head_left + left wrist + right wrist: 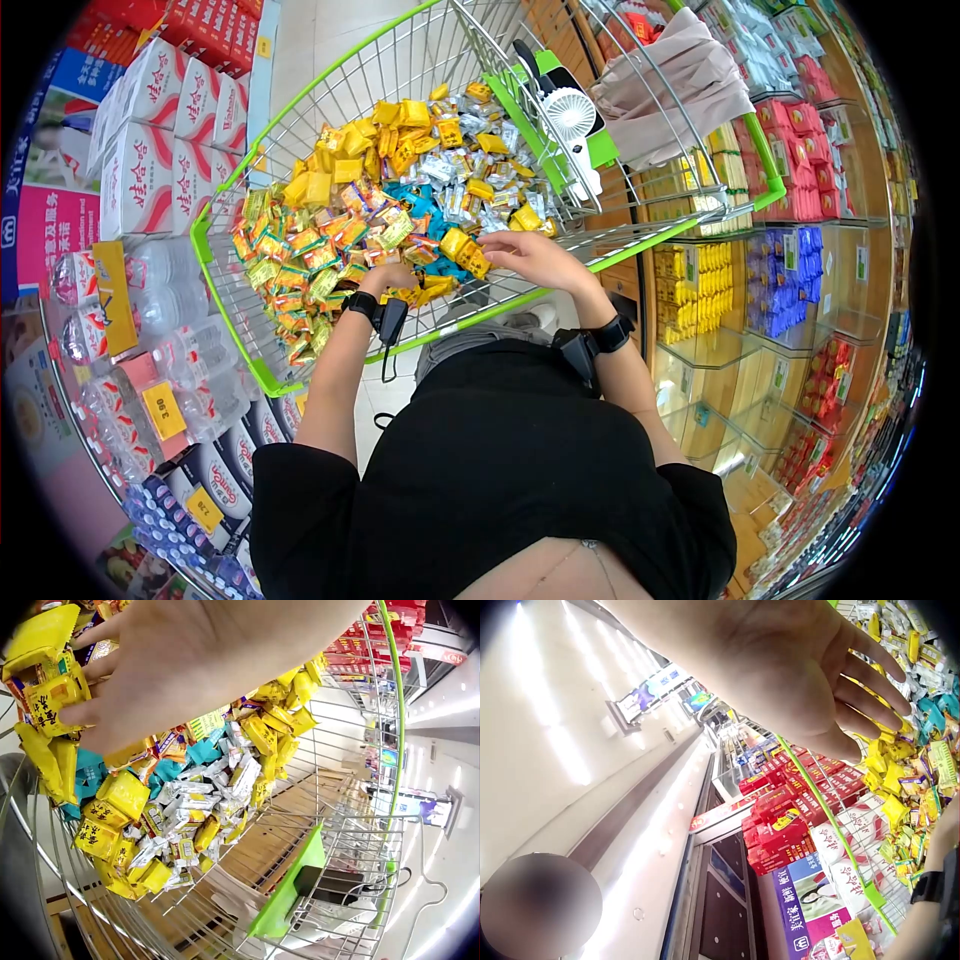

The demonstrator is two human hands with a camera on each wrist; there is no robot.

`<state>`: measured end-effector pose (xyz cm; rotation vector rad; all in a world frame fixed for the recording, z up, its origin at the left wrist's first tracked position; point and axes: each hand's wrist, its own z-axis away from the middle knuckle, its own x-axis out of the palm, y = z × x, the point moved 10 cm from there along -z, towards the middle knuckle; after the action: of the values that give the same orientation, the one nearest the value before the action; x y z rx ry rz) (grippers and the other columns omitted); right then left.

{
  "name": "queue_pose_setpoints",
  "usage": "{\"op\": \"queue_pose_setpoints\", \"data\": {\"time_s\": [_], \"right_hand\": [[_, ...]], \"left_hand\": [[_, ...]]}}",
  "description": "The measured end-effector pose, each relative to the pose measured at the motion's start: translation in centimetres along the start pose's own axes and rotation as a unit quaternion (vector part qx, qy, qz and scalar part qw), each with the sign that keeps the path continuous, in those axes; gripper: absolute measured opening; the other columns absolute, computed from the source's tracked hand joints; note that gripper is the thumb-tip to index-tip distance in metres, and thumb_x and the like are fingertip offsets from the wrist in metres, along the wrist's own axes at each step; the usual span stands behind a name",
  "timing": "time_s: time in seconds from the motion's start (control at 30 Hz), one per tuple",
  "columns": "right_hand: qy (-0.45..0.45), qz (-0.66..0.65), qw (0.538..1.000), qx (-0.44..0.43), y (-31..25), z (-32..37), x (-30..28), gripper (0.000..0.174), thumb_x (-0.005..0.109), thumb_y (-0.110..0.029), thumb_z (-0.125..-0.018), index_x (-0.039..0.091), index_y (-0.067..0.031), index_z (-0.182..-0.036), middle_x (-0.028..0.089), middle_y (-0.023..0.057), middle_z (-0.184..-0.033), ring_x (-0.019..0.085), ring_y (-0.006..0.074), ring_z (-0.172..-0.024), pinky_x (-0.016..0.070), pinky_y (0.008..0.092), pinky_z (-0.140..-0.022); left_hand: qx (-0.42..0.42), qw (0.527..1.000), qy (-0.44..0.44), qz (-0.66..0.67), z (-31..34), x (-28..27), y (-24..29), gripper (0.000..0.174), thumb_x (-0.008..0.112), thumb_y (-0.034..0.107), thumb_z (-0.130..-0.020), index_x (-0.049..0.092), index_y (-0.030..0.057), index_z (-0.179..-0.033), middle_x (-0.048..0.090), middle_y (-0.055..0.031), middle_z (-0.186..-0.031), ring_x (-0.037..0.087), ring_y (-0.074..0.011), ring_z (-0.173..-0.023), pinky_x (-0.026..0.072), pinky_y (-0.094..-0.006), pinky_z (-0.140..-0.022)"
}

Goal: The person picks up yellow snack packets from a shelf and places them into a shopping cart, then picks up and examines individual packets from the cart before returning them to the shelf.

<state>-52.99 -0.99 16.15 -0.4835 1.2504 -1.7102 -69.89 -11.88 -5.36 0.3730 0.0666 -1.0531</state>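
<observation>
A heap of small wrapped snack packets fills the bottom of a wire shopping cart (262, 150) with green trim. My left hand (393, 277) reaches into the near side of the heap. In the left wrist view its fingers (94, 669) lie spread and fairly straight against yellow packets (49, 705), their tips partly hidden. My right hand (540, 262) hovers over the near right part, its fingertips beside a cluster of yellow packets (465, 252). The right wrist view shows its fingers (870, 697) extended and apart. Teal packets (425, 215) and silver packets (460, 185) lie just beyond the hands.
A white handheld fan (572, 118) lies on the cart's green seat flap (520, 120), near a beige cloth bag (665, 95). Shelves of bagged goods (785, 260) run along the right. Stacked drink cartons (150, 180) and bottled water (195, 360) stand to the left.
</observation>
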Motion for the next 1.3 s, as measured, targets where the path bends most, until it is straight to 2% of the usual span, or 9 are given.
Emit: {"op": "queue_pose_setpoints", "data": {"time_s": [0.1,0.23,0.3,0.43,0.53,0.6,0.63,0.87,1.3], "right_hand": [[-0.015,0.011,1.0,0.001,0.4,-0.1,0.3,0.036,0.051,-0.024,-0.083,0.049,-0.0038,-0.113,0.06,0.0096,-0.094,0.056,0.0126,-0.083,0.0434,0.0236,-0.071],[0.012,0.004,1.0,-0.019,0.1,0.1,-0.3,0.037,0.054,-0.026,-0.08,0.053,-0.0001,-0.106,0.06,0.0147,-0.094,0.059,0.0213,-0.085,0.0447,0.0289,-0.074],[0.013,0.01,1.0,-0.02,0.2,0.3,-0.5,0.037,0.054,-0.026,-0.08,0.053,-0.0003,-0.106,0.06,0.0149,-0.094,0.059,0.0214,-0.085,0.0448,0.0289,-0.074],[0.007,0.013,1.0,-0.022,0.1,0.8,-0.9,0.037,0.053,-0.025,-0.08,0.052,-0.0008,-0.107,0.06,0.0152,-0.094,0.059,0.0214,-0.085,0.0449,0.0289,-0.074],[0.018,0.018,0.999,-0.035,-0.4,1.3,-1.5,0.035,0.053,-0.024,-0.08,0.053,-0.0009,-0.107,0.06,0.0151,-0.094,0.059,0.0214,-0.085,0.045,0.0291,-0.074],[0.03,0.02,0.998,-0.047,-0.9,1.8,-2.0,0.034,0.052,-0.024,-0.08,0.053,-0.0009,-0.106,0.06,0.0148,-0.094,0.059,0.0215,-0.084,0.0451,0.0295,-0.074],[0.039,0.023,0.997,-0.056,-1.5,2.1,-2.4,0.033,0.052,-0.023,-0.081,0.053,-0.001,-0.105,0.06,0.0144,-0.093,0.059,0.0218,-0.083,0.0452,0.0301,-0.074],[0.066,0.026,0.995,-0.074,-3.0,4.2,-3.8,0.032,0.048,-0.019,-0.084,0.049,0.0004,-0.11,0.059,0.0118,-0.097,0.056,0.0159,-0.088,0.0437,0.0269,-0.076],[0.183,-0.179,0.948,-0.188,-8.3,9.2,-6.9,0.033,0.057,-0.013,-0.079,0.047,0.0027,-0.107,0.06,0.0074,-0.086,0.056,0.0095,-0.076,0.0446,0.0225,-0.067]], "left_hand": [[-0.008,1.0,0.012,0.021,-1.1,0.1,-1.2,0.045,0.05,0.039,-0.073,0.059,0.0036,-0.098,0.056,-0.0146,-0.104,0.055,-0.0268,-0.091,0.0454,-0.0368,-0.07],[-0.025,0.999,0.034,0.024,0.8,-1.5,-0.8,0.044,0.05,0.04,-0.073,0.061,0.0032,-0.095,0.058,-0.0144,-0.101,0.055,-0.0258,-0.088,0.0438,-0.0346,-0.072],[0.139,0.985,0.099,-0.011,1.3,-3.7,1.8,0.033,0.046,0.031,-0.081,0.062,0.0048,-0.092,0.059,-0.0111,-0.091,0.055,-0.0182,-0.08,0.0439,-0.0302,-0.066],[0.131,0.968,0.114,0.181,6.3,-6.6,3.6,0.033,0.04,0.029,-0.085,0.061,0.0074,-0.1,0.057,-0.0103,-0.101,0.053,-0.0191,-0.094,0.0413,-0.0308,-0.079],[0.26,0.918,0.132,0.267,10.9,-8.7,7.6,0.034,0.045,0.031,-0.083,0.06,0.0046,-0.099,0.056,-0.0081,-0.087,0.052,-0.0166,-0.082,0.0411,-0.0265,-0.074],[0.329,0.878,0.204,0.282,16.2,-10.7,10.9,0.031,0.04,0.024,-0.086,0.058,0.004,-0.102,0.054,-0.0064,-0.093,0.05,-0.0141,-0.085,0.0405,-0.0255,-0.075],[0.31,0.886,0.176,0.298,16.9,-10.5,11.5,0.036,0.037,0.028,-0.087,0.055,0.0045,-0.109,0.051,-0.0092,-0.114,0.045,-0.0174,-0.109,0.0342,-0.0282,-0.091],[0.409,0.787,0.152,0.436,21.9,-10.9,15.6,0.033,0.038,0.021,-0.088,0.055,0.0005,-0.108,0.041,-0.01,-0.119,0.046,-0.0163,-0.102,0.0372,-0.0272,-0.088],[0.52,0.765,0.163,0.344,29.9,-8.8,22.3,0.04,0.042,0.025,-0.085,0.049,-0.0018,-0.114,0.035,-0.0134,-0.122,0.039,-0.0208,-0.11,0.0319,-0.0311,-0.093]]}}
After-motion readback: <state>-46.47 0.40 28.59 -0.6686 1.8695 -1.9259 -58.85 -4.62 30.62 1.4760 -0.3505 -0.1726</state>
